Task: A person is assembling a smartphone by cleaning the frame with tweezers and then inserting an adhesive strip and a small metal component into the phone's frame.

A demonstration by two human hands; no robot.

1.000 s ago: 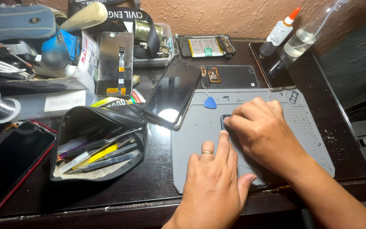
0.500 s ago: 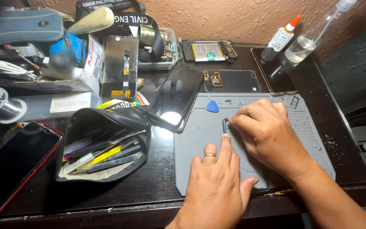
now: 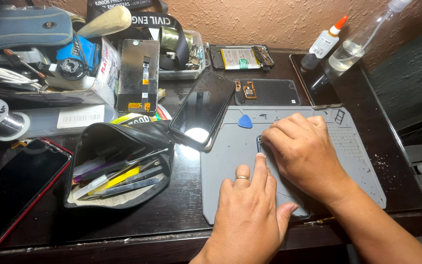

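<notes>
Two of your hands meet on one grey rubbery mat [image 3: 230, 171]: left hand [image 3: 247, 215] flat, holding nothing; right hand [image 3: 304, 151] pinching one small dark part [image 3: 259, 143].

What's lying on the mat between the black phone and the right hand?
In the head view, a blue triangular pick lies on the grey mat between the black phone and the right hand.

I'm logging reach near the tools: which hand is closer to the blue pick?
Right. The right hand lies just right of and below the blue pick; the left hand sits farther down the grey mat.
</notes>
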